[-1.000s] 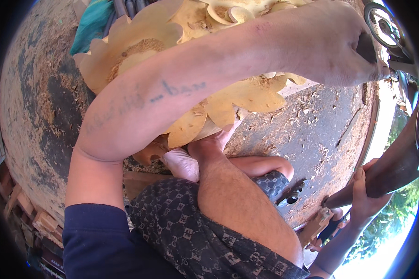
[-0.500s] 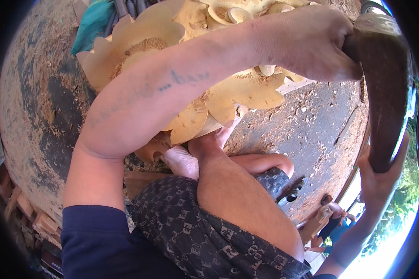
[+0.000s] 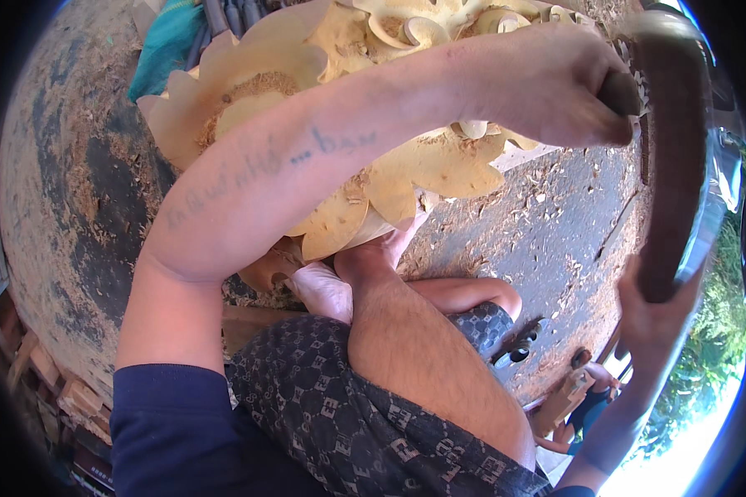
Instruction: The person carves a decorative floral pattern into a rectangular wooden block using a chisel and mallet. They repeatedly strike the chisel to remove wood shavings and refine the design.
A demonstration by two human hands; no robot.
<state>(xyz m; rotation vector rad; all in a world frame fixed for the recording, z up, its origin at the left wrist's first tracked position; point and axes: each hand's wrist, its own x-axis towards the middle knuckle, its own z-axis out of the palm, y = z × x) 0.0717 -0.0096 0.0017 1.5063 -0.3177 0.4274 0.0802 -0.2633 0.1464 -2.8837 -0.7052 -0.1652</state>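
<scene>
A large pale wood carving with leaf-shaped lobes lies on the ground ahead of me. My left forearm crosses over it, and my left hand is closed around a dark tool handle near the carving's right edge; the tool's tip is hidden. My right hand grips the lower end of a long dark brown wooden mallet, which stands upright right beside my left hand. My bare foot is tucked under the carving's near edge.
Wood chips cover the dark ground. A teal cloth with several metal tools lies at the top left. Bricks sit at the lower left. A small dark tool lies by my knee. Another person crouches at the lower right.
My right hand has swung the mallet up from the far right until it stands beside my left hand. My left hand has stayed on the carving.
</scene>
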